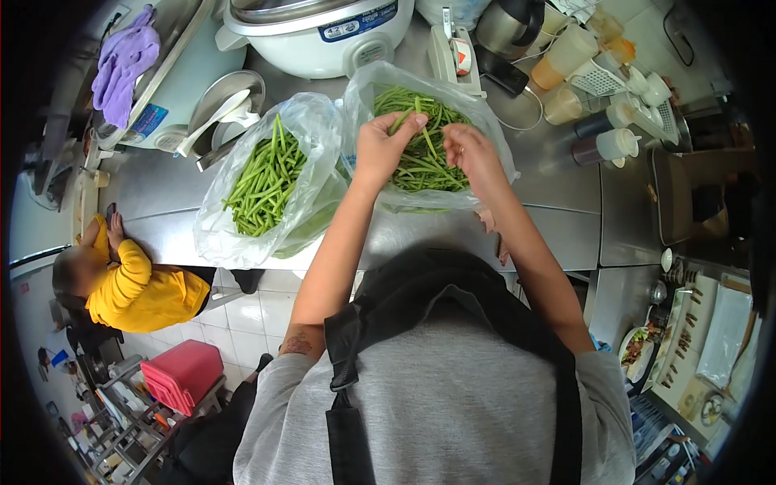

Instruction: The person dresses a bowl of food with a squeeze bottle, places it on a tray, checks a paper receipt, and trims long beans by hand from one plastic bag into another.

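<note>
Both hands are over a clear plastic bag (493, 105) of long green beans (428, 166). My left hand (384, 147) pinches a green bean between thumb and fingers at the bag's left side. My right hand (473, 153) hovers over the bag's right side, its fingers curled; what they hold, if anything, is too small to make out. To the left stands a second plastic bag (315, 121) with shorter bean pieces (263, 186).
Behind the bags stand a white rice cooker (323, 36), a metal bowl (226, 101) with a white ladle, and a kitchen scale (455, 56). Sauce bottles (602, 145) are at the right. A person in yellow (145, 291) sits at the left near a red box (184, 376).
</note>
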`<state>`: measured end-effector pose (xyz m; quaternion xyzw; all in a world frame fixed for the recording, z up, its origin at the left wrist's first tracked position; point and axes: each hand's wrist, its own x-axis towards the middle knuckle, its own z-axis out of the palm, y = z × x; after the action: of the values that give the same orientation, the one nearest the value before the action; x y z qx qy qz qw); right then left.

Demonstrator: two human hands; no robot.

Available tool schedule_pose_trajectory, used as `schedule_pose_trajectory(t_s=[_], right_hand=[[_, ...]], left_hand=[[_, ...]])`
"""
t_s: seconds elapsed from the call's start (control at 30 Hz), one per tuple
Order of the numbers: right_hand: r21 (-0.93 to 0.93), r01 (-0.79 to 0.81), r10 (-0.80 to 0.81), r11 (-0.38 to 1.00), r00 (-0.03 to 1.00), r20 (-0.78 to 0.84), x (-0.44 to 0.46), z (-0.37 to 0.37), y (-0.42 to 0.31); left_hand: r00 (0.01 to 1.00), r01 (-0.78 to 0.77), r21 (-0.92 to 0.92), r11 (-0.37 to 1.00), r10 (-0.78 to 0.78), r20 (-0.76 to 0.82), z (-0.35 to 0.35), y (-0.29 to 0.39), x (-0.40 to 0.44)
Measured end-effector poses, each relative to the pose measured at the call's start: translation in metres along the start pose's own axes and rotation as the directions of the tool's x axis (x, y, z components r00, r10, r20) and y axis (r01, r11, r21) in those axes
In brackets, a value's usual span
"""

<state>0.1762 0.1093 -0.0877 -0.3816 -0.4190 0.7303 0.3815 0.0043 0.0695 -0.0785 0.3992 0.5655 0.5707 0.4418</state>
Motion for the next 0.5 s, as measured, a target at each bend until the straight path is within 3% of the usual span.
schedule_pose_trajectory(t_s=[0.13, 0.17, 0.23, 0.27, 0.33, 0.37, 0.43, 0.5], right_hand=[[-0.259, -0.123, 0.170, 0.958, 0.971, 0.168, -0.016, 0.001, -0.001], [-0.364, -0.103, 0.173, 0.926, 0.971, 0.166, -0.015, 0.000, 0.000], [-0.538, 0.011, 0.099, 0.843, 0.979, 0.177, -0.016, 0.002, -0.007], [-0.614, 0.067, 0.062, 0.786, 0.981, 0.186, -0.016, 0.003, -0.010], [-0.689, 0.299, -0.161, 0.660, 0.952, 0.258, -0.014, 0.003, -0.013], [-0.715, 0.401, -0.262, 0.572, 0.916, 0.304, -0.013, 0.003, -0.015], [-0.736, 0.396, -0.292, 0.549, 0.916, 0.275, -0.016, 0.008, -0.029], [-0.720, 0.371, -0.318, 0.587, 0.923, 0.217, -0.015, 0.011, -0.033]], left_hand=[[1.000, 0.011, -0.029, 1.000, -0.011, -0.017, 0.002, -0.001, 0.001], [0.996, -0.035, 0.114, 0.993, 0.043, -0.072, 0.003, 0.000, -0.001], [0.973, -0.099, 0.396, 0.913, 0.172, -0.153, 0.006, 0.018, -0.009], [0.950, -0.211, 0.468, 0.858, 0.293, -0.109, 0.005, 0.022, -0.011], [0.858, -0.421, 0.583, 0.695, 0.513, 0.008, 0.004, 0.030, -0.013], [0.874, -0.428, 0.604, 0.672, 0.479, 0.086, 0.003, 0.033, -0.016], [0.889, -0.444, 0.644, 0.623, 0.394, 0.232, -0.002, 0.038, -0.022], [0.893, -0.445, 0.621, 0.645, 0.367, 0.259, -0.008, 0.034, -0.020]])
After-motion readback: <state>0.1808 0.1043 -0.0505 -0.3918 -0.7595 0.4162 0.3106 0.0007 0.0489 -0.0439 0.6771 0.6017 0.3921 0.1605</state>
